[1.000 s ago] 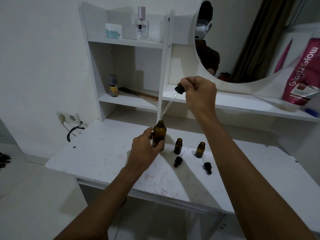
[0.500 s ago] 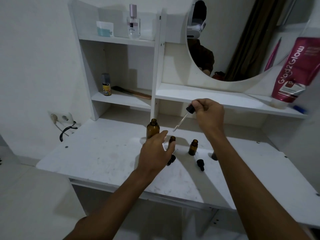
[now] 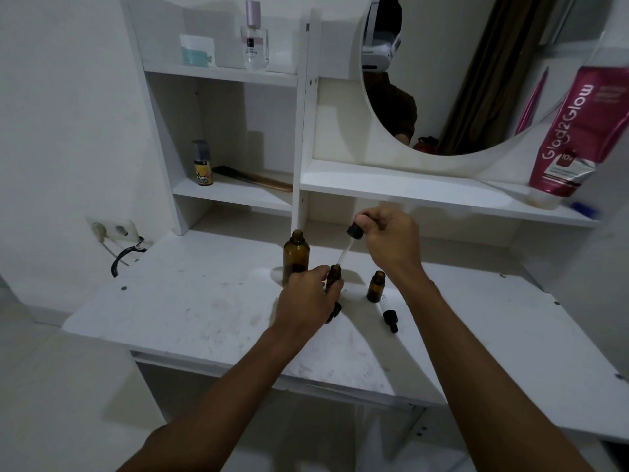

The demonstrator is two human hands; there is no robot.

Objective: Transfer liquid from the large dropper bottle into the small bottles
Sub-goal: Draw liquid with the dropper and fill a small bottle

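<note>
Your left hand (image 3: 306,298) reaches over a white table (image 3: 204,301), its fingers (image 3: 318,272) curled round a small amber bottle (image 3: 334,275) that stands upright and uncapped. Your right hand (image 3: 391,240) is raised just above and to the right of it, fingers pinched together on the black top of a dropper (image 3: 355,230). The dropper's glass tube slants down to the left, and its tip sits right at the small bottle's mouth; you cannot tell whether it touches the rim.

The large dropper bottle (image 3: 296,255), amber and open, stands upright on the table just behind your left hand. A second small bottle (image 3: 376,286), also open, stands to the right, close to your right wrist. One small dropper cap (image 3: 389,316) lies on its side in front of that bottle; another (image 3: 335,311) lies half hidden under your left hand.

Behind the table, white shelves hold a clear perfume bottle (image 3: 254,39), a yellow-labelled bottle (image 3: 202,163), a comb (image 3: 255,178) and a pink tube (image 3: 578,131) beside a round mirror (image 3: 442,80). A wall socket (image 3: 115,229) is on the left.
</note>
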